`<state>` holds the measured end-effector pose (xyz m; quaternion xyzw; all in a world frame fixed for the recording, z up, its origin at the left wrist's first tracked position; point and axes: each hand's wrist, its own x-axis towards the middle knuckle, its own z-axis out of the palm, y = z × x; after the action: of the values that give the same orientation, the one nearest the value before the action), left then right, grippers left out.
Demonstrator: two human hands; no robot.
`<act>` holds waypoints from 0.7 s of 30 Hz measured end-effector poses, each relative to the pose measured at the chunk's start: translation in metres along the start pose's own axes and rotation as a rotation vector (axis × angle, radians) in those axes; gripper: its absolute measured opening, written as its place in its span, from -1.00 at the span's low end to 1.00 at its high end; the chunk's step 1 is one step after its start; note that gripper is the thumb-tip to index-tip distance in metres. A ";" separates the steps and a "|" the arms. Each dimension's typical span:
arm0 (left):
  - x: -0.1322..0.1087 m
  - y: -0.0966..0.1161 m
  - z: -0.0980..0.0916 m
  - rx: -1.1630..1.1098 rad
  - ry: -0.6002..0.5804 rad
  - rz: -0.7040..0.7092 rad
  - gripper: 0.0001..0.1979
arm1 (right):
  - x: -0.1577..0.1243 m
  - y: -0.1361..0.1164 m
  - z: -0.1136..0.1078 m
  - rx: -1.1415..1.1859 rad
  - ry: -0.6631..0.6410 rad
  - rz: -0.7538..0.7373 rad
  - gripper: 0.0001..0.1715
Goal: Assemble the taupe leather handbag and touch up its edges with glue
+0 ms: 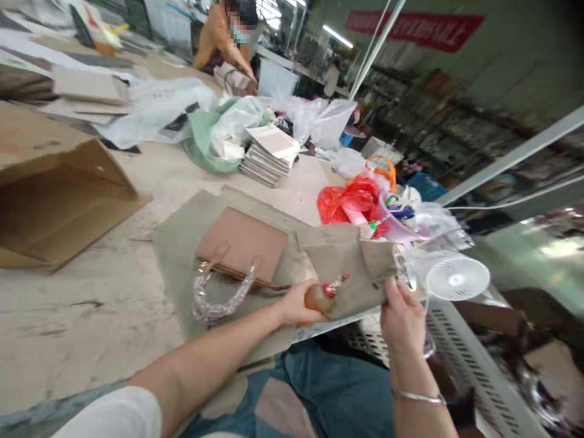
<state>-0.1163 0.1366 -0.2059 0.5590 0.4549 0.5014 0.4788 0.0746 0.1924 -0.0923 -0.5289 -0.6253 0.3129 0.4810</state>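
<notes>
My left hand (298, 304) is closed around an amber, rounded, translucent thing (318, 299), partly hidden by the fingers. Just beyond it shows a small red and white piece (335, 285); whether the two are joined I cannot tell. My right hand (404, 313) has its fingers pinched at the right edge of a grey-green sheet (337, 252) spread on the table. To the left of my left hand a tan handbag (249, 240) lies on the sheet, its handles (223, 304) wrapped in clear plastic.
An open cardboard box (68, 201) lies at the left. Stacked panels (271, 155) and plastic bags (237, 121) stand farther back. Red bags (351, 201) and a white fan (456, 277) are on the right, above a perforated crate (474, 359). A person (228, 42) handles a bundle across the table.
</notes>
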 end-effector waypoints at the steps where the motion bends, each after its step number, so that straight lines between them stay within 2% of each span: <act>1: 0.000 0.001 0.001 0.025 -0.005 0.000 -0.36 | -0.002 -0.003 0.002 0.075 -0.025 0.065 -0.57; 3: -0.002 0.003 0.003 0.071 -0.003 0.013 -0.40 | -0.006 -0.009 0.015 0.250 -0.113 0.182 -0.60; 6: -0.003 0.005 0.005 0.116 0.032 0.059 -0.43 | -0.013 -0.013 0.034 0.457 -0.204 0.268 -0.70; 10: -0.002 0.004 0.006 0.154 0.076 0.086 -0.45 | -0.018 -0.008 0.044 0.572 -0.251 0.344 -0.78; 14: -0.002 0.003 0.008 0.161 0.092 0.098 -0.46 | -0.019 -0.005 0.042 0.605 -0.296 0.364 -0.78; 21: -0.005 0.008 0.014 0.251 0.106 0.088 -0.45 | -0.020 -0.004 0.043 0.396 -0.188 0.326 -0.73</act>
<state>-0.1027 0.1296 -0.1995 0.6065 0.5137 0.4900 0.3580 0.0324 0.1771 -0.1087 -0.4867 -0.5004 0.5501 0.4583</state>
